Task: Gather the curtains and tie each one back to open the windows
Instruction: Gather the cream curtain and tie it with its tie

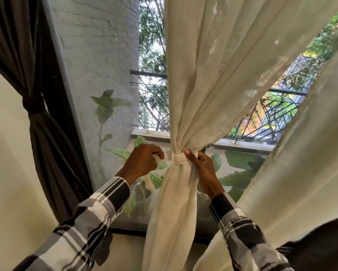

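The left hand (142, 159) is curled shut, at about 9 o'clock from the knot, pinching the loose end of a cream tie-back strip (179, 159) between thumb and fingers, the strip drawn taut toward the bundle. The right hand (202, 169) sits at 3 o'clock of the knot, its thumb pressed flat on the band and the fingers closed round the gathered cloth behind it. Both wrists wear sleeves in a black, grey and white check (90, 222).

The band wraps the cream sheer curtain (199, 65) at its narrowest point, just below centre of the view; above it the cloth fans out toward 12 and 1 o'clock, below it hangs as a loose twisted tail toward 6 o'clock. A second cream panel (301, 163) hangs untied at 4 o'clock, running up to the corner at 2 o'clock.

At 9 o'clock a dark brown curtain (44, 143) is already cinched by a matching band against the cream wall (5, 153). Between the two curtains the window mesh (97, 75) shows a white brick wall, large-leaved plants at its foot, and a black balcony railing (272, 118) with trees beyond
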`<state>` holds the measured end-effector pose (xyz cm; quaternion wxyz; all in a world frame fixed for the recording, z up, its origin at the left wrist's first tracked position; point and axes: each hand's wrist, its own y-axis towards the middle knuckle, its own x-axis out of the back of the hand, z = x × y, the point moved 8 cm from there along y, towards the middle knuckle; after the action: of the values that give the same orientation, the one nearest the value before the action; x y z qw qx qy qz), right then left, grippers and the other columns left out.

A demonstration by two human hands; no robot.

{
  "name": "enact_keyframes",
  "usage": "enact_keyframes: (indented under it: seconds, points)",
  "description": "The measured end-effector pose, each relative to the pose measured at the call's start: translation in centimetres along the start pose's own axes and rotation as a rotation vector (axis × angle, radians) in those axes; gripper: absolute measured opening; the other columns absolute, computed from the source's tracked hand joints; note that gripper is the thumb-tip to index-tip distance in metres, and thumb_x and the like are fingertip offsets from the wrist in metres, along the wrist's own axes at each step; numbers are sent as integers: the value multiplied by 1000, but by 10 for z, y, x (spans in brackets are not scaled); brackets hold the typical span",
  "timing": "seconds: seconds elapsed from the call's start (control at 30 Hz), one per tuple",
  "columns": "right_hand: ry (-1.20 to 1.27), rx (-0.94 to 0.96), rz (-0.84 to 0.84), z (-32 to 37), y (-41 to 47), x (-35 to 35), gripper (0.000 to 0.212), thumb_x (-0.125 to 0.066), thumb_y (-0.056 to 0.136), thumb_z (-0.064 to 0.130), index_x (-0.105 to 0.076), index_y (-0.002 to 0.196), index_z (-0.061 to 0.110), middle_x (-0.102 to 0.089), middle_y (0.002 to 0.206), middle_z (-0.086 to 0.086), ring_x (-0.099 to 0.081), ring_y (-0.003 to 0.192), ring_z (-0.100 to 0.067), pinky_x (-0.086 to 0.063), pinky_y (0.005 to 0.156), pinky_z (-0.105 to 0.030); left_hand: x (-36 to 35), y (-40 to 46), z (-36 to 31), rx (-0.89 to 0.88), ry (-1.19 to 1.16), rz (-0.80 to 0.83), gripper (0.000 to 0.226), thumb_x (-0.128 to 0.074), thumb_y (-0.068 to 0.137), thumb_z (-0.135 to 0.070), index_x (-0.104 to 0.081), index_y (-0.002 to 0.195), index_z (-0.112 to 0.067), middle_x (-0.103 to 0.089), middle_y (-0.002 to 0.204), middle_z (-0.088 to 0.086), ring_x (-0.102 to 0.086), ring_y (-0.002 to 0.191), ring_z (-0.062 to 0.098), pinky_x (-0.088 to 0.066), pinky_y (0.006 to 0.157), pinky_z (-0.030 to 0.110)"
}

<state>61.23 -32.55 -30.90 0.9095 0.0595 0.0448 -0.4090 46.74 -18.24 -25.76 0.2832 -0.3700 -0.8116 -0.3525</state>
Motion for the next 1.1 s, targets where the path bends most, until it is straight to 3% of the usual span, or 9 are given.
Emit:
enact_keyframes:
  seconds: [0.07, 0.2, 0.43, 0.63, 0.73, 0.8, 0.9, 1.03, 1.1]
  points:
    - [12, 2, -11, -1, 1, 0, 39, -73, 86, 27, -69, 103, -7, -70, 107, -24, -65, 91, -23, -52, 87, -40, 0, -12, 0, -49, 79, -34, 36, -58, 71, 8, -73, 88, -21, -73, 91, -2, -66, 79, 17, -55, 72, 30]
    - [46, 14, -38, -3, 3, -2, 42, -73, 88, 25, -65, 102, -13, -70, 101, -27, -63, 88, -24, -51, 83, -39, -23, -34, 2, -99, 389, -33, 59, -64, 76, 1, -52, 130, -19, -70, 94, 6, -66, 69, 26, -57, 62, 39]
    - [29, 32, -39, -7, 3, -7, 39, -73, 87, 26, -67, 100, -11, -71, 101, -25, -67, 85, -22, -55, 78, -32, -65, -53, 0, -67, 530, 27, 32, -47, 86, -8, -59, 116, -12, -62, 104, 7, -61, 96, 30, -52, 71, 41]
    - [45, 26, -33, -5, 1, -7, 26, -72, 89, 23, -72, 96, -2, -75, 91, -9, -69, 82, -15, -56, 74, -25, -74, -56, -14, 57, 92, -128, 13, -59, 83, -16, -71, 89, -17, -69, 84, 0, -66, 76, 20, -46, 65, 28]
    - [86, 6, 12, -7, 0, -11, 26, -71, 89, 22, -72, 102, 0, -74, 103, -17, -69, 90, -21, -56, 85, -35, -85, -49, 0, 270, -348, -92, 21, -64, 85, -12, -75, 96, -27, -73, 92, -9, -68, 83, 8, -56, 78, 27]
    - [123, -19, 32, -8, 0, -11, 26, -72, 88, 22, -73, 103, 1, -73, 107, -21, -69, 95, -26, -53, 92, -43, -92, -46, 11, 339, -523, -60, 31, -63, 84, -4, -73, 88, -32, -73, 90, -11, -68, 84, 8, -58, 80, 38]
    - [147, -33, 58, -4, -3, -12, 21, -71, 89, 21, -73, 100, 4, -73, 107, -19, -69, 96, -26, -53, 92, -42, -86, -41, 23, 313, -512, -134, 33, -65, 78, 5, -68, 79, -27, -72, 80, -8, -69, 76, 10, -58, 74, 46]
    - [141, -46, 86, 0, -7, -15, 21, -67, 91, 18, -71, 104, 2, -75, 104, -15, -71, 92, -21, -58, 82, -31, -67, -34, 23, 249, -402, -218, 40, -82, 74, -22, -47, 93, -24, -64, 70, -5, -60, 60, 3, -45, 57, 15]
    - [109, -60, 97, 0, -6, -14, 28, -68, 91, 21, -70, 110, 1, -74, 108, -14, -71, 94, -21, -58, 80, -29, -57, -28, 16, 170, -239, -205, 51, -82, 73, -33, -44, 105, -26, -60, 71, -7, -57, 61, 5, -38, 54, 14]
